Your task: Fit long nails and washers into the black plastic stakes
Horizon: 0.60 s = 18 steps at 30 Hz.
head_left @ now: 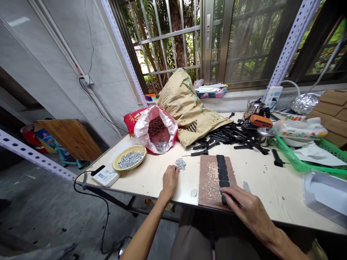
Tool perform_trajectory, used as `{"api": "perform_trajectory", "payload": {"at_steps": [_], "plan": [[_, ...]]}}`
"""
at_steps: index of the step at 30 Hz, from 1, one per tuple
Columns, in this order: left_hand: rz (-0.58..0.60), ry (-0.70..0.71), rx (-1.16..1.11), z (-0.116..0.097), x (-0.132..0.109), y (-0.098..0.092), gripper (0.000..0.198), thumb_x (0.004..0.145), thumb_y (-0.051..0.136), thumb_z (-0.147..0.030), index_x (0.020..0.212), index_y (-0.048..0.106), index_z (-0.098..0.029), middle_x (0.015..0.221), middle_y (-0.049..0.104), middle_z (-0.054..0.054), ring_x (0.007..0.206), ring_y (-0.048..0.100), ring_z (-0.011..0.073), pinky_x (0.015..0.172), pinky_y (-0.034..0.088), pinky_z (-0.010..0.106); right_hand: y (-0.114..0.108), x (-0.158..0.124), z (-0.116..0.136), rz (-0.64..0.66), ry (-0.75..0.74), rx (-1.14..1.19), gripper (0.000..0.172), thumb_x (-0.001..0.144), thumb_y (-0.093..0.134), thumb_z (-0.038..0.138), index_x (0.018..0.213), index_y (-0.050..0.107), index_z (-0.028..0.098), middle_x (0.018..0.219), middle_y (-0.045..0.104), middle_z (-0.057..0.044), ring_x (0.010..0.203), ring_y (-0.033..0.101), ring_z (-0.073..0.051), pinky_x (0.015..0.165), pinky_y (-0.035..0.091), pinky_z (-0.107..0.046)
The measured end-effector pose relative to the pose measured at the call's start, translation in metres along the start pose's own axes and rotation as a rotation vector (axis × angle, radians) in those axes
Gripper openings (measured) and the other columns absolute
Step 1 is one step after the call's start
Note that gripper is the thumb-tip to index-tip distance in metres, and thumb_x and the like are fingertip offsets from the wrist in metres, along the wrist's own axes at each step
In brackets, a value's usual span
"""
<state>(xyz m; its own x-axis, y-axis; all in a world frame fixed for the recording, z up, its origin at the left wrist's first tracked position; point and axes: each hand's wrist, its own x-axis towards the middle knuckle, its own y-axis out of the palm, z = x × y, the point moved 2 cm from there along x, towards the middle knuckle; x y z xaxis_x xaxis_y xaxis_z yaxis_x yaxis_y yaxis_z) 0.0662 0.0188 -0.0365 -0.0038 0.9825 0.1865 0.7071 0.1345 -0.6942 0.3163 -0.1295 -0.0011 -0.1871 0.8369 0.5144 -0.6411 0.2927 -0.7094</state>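
My left hand [170, 180] rests at the near edge of a small pile of shiny metal pieces [180, 164]; its fingers are pinched together, and what they hold, if anything, is too small to make out. My right hand [248, 207] is closed around a thin metal-tipped tool [216, 189], its exact kind unclear. The tip points left over a brown board [204, 191] strewn with pale specks. A column of black flat pieces [223, 172] lies along this board, the nearest partly hidden by my right hand.
A yellow bowl [143, 153] of metal pieces and a white device [105, 177] stand left. Behind are a red bag [130, 121] of brown pieces, a large paper sack [176, 94] and heaped black parts [230, 133]. A green basket [291, 159] and white bin [322, 195] stand right.
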Motion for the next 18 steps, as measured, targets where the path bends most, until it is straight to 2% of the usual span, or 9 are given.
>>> {"api": "perform_trajectory", "payload": {"at_steps": [4,7,9,12,14,18], "plan": [[0.081,-0.109,-0.258,-0.006,-0.004,-0.009,0.02,0.079,0.054,-0.034,0.07,0.057,-0.017,0.07,0.06,0.005,0.065,0.058,0.0175,0.063,0.046,0.03,0.004,0.01,0.005,-0.028,0.02,0.049,0.023,0.093,0.041,0.023,0.104,0.061,0.021,0.093,0.065,-0.003,0.082,0.064,-0.015,0.072,0.053,-0.026],[0.191,-0.166,-0.454,-0.023,-0.017,-0.013,0.029,0.078,0.055,-0.043,0.076,0.058,-0.015,0.074,0.065,0.007,0.059,0.059,0.0145,0.057,0.049,0.028,0.009,0.023,0.015,-0.024,0.02,0.085,0.024,0.093,0.041,0.022,0.107,0.061,0.023,0.091,0.064,-0.003,0.081,0.063,-0.014,0.071,0.051,-0.025],[0.252,-0.203,-0.626,-0.039,-0.029,-0.014,0.031,0.076,0.059,-0.044,0.079,0.059,-0.014,0.082,0.067,0.008,0.063,0.061,0.0129,0.059,0.051,0.027,0.013,0.032,0.023,-0.011,0.017,0.076,0.026,0.093,0.042,0.021,0.111,0.06,0.025,0.089,0.062,-0.002,0.077,0.061,-0.014,0.069,0.049,-0.025],[0.3,-0.287,-0.972,-0.06,-0.049,-0.013,0.029,0.07,0.07,-0.038,0.079,0.062,-0.012,0.081,0.066,0.007,0.062,0.059,0.0101,0.06,0.051,0.024,0.02,0.041,0.031,0.011,0.019,0.036,0.03,0.093,0.043,0.02,0.118,0.057,0.03,0.085,0.061,-0.001,0.073,0.06,-0.014,0.066,0.047,-0.025],[0.294,-0.276,-1.042,-0.069,-0.059,-0.012,0.026,0.07,0.071,-0.034,0.079,0.064,-0.011,0.077,0.066,0.006,0.061,0.058,0.0096,0.06,0.05,0.023,0.023,0.044,0.034,0.018,0.028,0.025,0.031,0.093,0.042,0.02,0.12,0.056,0.03,0.085,0.06,-0.001,0.075,0.059,-0.014,0.066,0.046,-0.025],[0.273,-0.211,-1.014,-0.075,-0.067,-0.01,0.022,0.074,0.068,-0.032,0.079,0.066,-0.011,0.072,0.066,0.004,0.063,0.059,0.0108,0.063,0.05,0.024,0.025,0.044,0.034,0.033,0.054,0.017,0.032,0.094,0.042,0.02,0.121,0.055,0.03,0.087,0.06,-0.001,0.076,0.059,-0.014,0.067,0.045,-0.024]]}}
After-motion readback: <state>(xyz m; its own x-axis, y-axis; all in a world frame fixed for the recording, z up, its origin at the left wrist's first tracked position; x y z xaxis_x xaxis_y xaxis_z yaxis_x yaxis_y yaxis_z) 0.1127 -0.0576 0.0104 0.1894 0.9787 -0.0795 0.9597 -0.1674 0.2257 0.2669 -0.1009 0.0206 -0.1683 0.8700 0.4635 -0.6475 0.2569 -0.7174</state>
